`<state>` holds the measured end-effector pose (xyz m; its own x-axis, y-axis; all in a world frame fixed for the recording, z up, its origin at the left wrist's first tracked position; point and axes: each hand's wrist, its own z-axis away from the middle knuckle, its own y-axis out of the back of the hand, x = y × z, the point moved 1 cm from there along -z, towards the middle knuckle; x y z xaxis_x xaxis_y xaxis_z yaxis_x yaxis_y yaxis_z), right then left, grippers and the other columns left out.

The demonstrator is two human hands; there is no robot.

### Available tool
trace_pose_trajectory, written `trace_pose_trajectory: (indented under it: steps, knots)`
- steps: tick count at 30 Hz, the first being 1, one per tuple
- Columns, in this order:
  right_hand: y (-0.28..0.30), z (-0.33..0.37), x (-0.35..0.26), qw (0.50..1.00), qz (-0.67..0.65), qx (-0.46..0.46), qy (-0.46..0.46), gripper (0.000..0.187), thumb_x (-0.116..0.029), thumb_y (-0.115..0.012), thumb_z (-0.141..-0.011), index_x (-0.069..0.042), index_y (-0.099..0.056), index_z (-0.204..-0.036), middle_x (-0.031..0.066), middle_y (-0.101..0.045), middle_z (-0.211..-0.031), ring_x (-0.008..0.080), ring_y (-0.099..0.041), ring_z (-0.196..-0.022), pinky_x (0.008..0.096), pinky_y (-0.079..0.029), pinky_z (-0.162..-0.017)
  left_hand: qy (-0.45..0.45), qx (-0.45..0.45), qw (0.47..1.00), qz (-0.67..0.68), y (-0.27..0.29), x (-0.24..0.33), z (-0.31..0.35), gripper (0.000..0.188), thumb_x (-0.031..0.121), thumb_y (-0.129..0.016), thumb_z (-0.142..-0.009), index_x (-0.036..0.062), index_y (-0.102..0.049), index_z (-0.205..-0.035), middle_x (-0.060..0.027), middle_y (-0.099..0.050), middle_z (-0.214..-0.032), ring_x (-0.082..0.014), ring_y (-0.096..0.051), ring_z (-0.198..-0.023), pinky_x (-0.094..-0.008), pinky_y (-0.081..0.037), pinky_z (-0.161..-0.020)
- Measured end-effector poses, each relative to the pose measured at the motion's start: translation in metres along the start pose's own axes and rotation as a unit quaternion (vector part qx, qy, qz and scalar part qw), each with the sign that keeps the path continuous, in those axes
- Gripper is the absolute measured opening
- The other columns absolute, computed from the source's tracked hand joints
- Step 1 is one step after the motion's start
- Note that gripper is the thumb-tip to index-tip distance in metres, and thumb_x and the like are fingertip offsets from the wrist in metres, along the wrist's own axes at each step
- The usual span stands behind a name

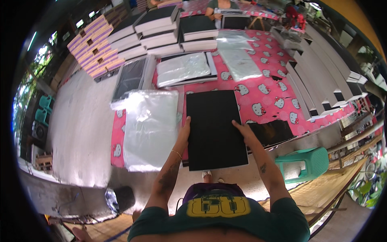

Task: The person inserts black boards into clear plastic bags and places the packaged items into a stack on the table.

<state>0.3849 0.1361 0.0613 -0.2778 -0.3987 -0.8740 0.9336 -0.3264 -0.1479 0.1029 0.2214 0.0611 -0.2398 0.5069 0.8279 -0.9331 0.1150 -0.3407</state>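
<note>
A flat black rectangular board (217, 131) with a thin pale lower edge is held in front of me, over the near edge of the table. On its left edge my left hand (185, 130) is closed. The opposite edge is gripped by my right hand (242, 131), with the thumb on the board's face. Whether it is a single panel or a thin box lid cannot be told. Left of the board lies a pile of clear plastic bags (150, 129). Just right of my right hand is a worn black sheet (271, 133).
The table has a pink patterned cloth (258, 90). White stacks with black tops (159, 28) stand at the back left, others (322, 76) at the right. More clear plastic (240, 64) lies farther back. A green stool (308, 163) stands near right. Another person (221, 8) is across the table.
</note>
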Motion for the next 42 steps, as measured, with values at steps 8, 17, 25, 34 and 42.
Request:
trace_pose_trajectory:
  steps: [8,17,25,34,42]
  knots:
    - [-0.003,-0.015,0.005,0.996,-0.086,-0.010,0.005,0.055,-0.021,-0.080,-0.077,0.008,-0.056,-0.117,0.0170,-0.064,-0.105,0.0268,-0.063,-0.095,0.0375,-0.051,-0.083,-0.328,0.204,0.812,-0.437,0.068,0.021,0.081,0.046,0.027,-0.068,-0.083,0.0005,-0.056,-0.119,-0.0267,-0.059,-0.109,-0.0366,-0.062,-0.094,-0.0414,-0.050,-0.083]
    - [-0.012,-0.014,-0.003,0.987,-0.131,-0.086,0.025,0.046,-0.024,-0.071,-0.084,0.005,-0.056,-0.117,0.0131,-0.063,-0.105,0.0256,-0.061,-0.099,0.0331,-0.049,-0.086,-0.255,0.261,0.734,-0.573,0.153,-0.015,0.130,0.014,0.018,-0.065,-0.084,0.0037,-0.065,-0.088,-0.0160,-0.062,-0.078,-0.0373,-0.060,-0.073,-0.0425,-0.048,-0.068]
    - [-0.146,0.171,0.042,0.928,0.007,-0.358,0.103,0.037,-0.024,-0.064,-0.090,0.001,-0.058,-0.116,0.0068,-0.062,-0.108,0.0152,-0.058,-0.100,0.0297,-0.046,-0.089,-0.242,0.080,0.950,-0.182,0.017,0.034,0.192,0.024,0.021,-0.063,-0.090,-0.0013,-0.065,-0.100,-0.0075,-0.056,-0.063,-0.0138,-0.056,-0.059,-0.0260,-0.046,-0.052]
    - [-0.110,0.171,0.046,0.965,-0.031,-0.234,0.116,0.020,-0.015,-0.064,-0.090,-0.001,-0.062,-0.104,0.0017,-0.064,-0.090,0.0083,-0.057,-0.081,0.0248,-0.045,-0.075,-0.406,0.224,0.807,-0.367,-0.039,-0.018,0.234,0.015,0.013,-0.065,-0.087,-0.0017,-0.066,-0.088,-0.0161,-0.063,-0.074,-0.0262,-0.060,-0.062,-0.0343,-0.046,-0.058]
    - [-0.072,0.187,0.050,0.889,-0.327,-0.250,0.202,0.022,-0.012,-0.066,-0.089,-0.005,-0.057,-0.108,0.0020,-0.062,-0.094,0.0099,-0.057,-0.081,0.0272,-0.046,-0.076,-0.414,0.291,0.806,-0.308,-0.051,-0.002,0.230,0.011,0.008,-0.063,-0.087,-0.0024,-0.062,-0.085,-0.0163,-0.062,-0.076,-0.0282,-0.060,-0.070,-0.0350,-0.047,-0.065]
